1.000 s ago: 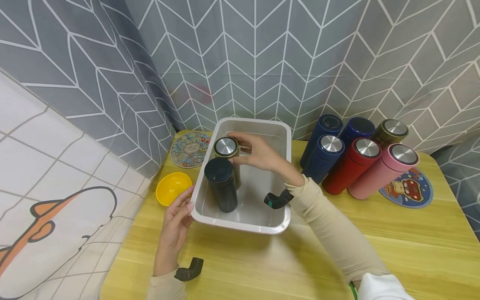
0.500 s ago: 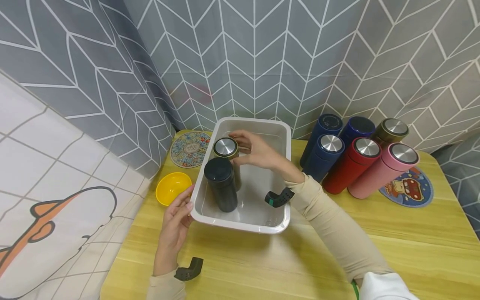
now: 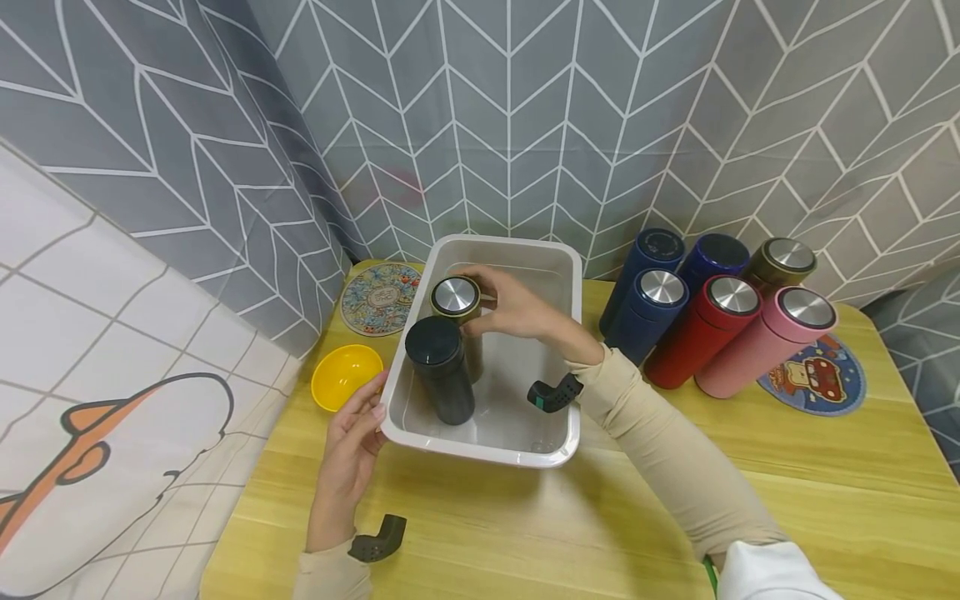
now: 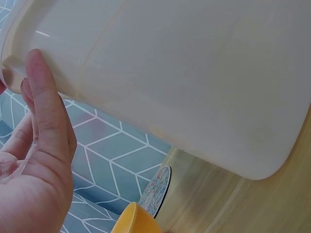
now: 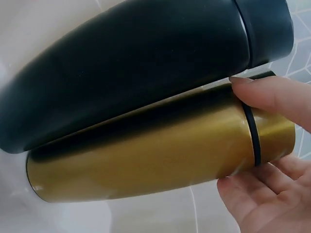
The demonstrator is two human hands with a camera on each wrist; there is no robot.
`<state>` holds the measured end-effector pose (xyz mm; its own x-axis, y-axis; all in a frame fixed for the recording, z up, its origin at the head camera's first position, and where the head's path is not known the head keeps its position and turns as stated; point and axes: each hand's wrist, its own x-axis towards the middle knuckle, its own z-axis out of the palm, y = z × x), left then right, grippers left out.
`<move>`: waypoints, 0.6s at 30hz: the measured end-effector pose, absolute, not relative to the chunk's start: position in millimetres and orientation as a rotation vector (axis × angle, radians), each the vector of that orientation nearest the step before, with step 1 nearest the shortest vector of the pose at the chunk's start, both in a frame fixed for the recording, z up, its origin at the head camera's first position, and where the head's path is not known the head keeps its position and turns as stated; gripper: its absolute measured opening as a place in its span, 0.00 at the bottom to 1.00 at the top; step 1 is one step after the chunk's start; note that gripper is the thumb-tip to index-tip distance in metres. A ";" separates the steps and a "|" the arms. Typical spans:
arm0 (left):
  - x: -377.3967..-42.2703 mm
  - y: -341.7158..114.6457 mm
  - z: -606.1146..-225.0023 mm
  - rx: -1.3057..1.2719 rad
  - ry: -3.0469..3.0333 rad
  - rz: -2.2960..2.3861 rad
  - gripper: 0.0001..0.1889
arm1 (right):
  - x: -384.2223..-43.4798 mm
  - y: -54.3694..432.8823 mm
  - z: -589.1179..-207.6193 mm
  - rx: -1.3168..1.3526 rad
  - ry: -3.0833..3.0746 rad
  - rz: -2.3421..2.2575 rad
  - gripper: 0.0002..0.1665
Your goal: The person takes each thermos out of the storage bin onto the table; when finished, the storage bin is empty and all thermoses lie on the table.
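Observation:
A pale grey plastic tub point(image 3: 521, 454) stands in the middle of the table. Inside it, a black thermos point(image 3: 444, 375) and a gold thermos point(image 3: 472, 354) with a silver-topped lid stand side by side. My right hand point(image 3: 517, 310) reaches over the tub and grips the gold thermos around its neck, thumb on one side and fingers on the other. The right wrist view shows the black thermos point(image 5: 131, 63) close beside the gold one point(image 5: 150, 150). At the tub's left rim, my left hand point(image 3: 356, 429) holds the edge; its thumb point(image 4: 43, 92) lies along the outer wall.
To the right stands a group of thermoses, including a red one point(image 3: 701, 333), a pink one point(image 3: 765, 346) and a dark blue one point(image 3: 647, 321). A yellow bowl point(image 3: 347, 377) and a round patterned mat point(image 3: 381, 298) lie left. Another mat point(image 3: 817, 379) is partly behind the pink thermos.
The gold thermos's top has shifted slightly right, and my right-hand fingers have drawn in around it. The black thermos's top leans a touch further left. My left hand stays at the rim.

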<state>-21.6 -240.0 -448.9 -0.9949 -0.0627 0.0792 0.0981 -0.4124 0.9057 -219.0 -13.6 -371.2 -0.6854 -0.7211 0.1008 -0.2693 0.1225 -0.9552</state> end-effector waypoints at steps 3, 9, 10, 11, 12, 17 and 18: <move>-21.3 -240.4 -448.6 -0.037 -1.657 -2.555 0.23 | -218.6 -13.7 -370.4 -0.878 2.040 -1.601 0.46; -20.7 -241.1 -448.5 -0.034 -1.669 -2.547 0.23 | -217.9 -13.3 -369.9 -0.879 2.084 -1.589 0.45; -20.6 -241.1 -448.5 -0.038 -1.668 -2.547 0.23 | -217.9 -13.1 -369.8 -0.897 2.100 -1.581 0.45; -20.5 -241.1 -448.5 -0.041 -1.668 -2.548 0.23 | -217.8 -12.9 -369.6 -0.913 2.115 -1.575 0.45; -20.4 -241.1 -448.6 -0.044 -1.667 -2.549 0.23 | -217.8 -12.7 -369.3 -0.928 2.130 -1.566 0.44; -20.9 -241.1 -449.3 -0.059 -1.663 -2.552 0.23 | -217.7 -11.5 -367.7 -0.943 2.190 -1.529 0.43; -21.2 -241.1 -449.3 -0.065 -1.663 -2.553 0.23 | -217.5 -11.2 -367.2 -0.941 2.206 -1.521 0.43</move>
